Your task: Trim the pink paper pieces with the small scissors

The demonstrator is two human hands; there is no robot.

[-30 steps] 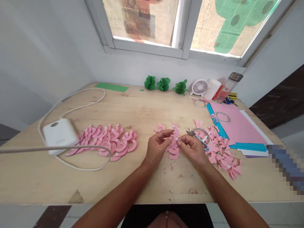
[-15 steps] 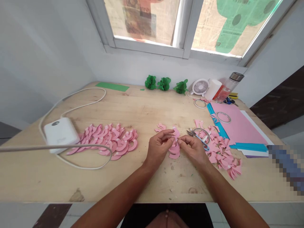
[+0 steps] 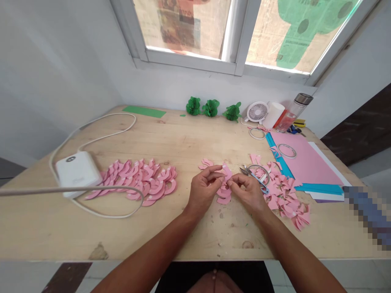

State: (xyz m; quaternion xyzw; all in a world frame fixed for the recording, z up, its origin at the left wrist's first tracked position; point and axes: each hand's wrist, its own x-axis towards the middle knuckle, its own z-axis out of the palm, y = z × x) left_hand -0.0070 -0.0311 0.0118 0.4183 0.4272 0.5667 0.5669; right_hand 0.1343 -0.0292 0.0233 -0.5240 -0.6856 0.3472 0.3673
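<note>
Two bare hands, seen from above, meet over the wooden table (image 3: 183, 140) near its front edge. With my left hand (image 3: 202, 189) I hold a curved pink piece (image 3: 226, 170) in a narrow pinch of thumb and forefinger, the other fingers arched above it. With my right hand (image 3: 249, 189) I pinch at the facing edge, thumb and forefinger drawn equally narrow; whether a bit of pale tape lies between those tips is too small to tell. The opposed grip presumably steadies light paper while leaving its middle free. The held piece sits directly above a small stack of curved pieces (image 3: 224, 200), part-hidden by my fingers.

Left: a pile of curved pieces (image 3: 146, 179), overlapping and marked with pale patches, beside a white device (image 3: 78, 173); the overlap probably makes single pieces easy to lift. Right: angular pink scraps (image 3: 285, 201), apart from the curved shapes, perhaps so that the two do not mix. Scissors (image 3: 264, 189) lie at the scraps' near side, just beside my right hand, likely for a short reach.

Containers: the clear bottle (image 3: 291, 119), metal-capped, at the far right corner; reddish colour shows low in it, but whether this is its contents or something behind, I cannot tell. My pink pieces lie loose, uncontained.
</note>
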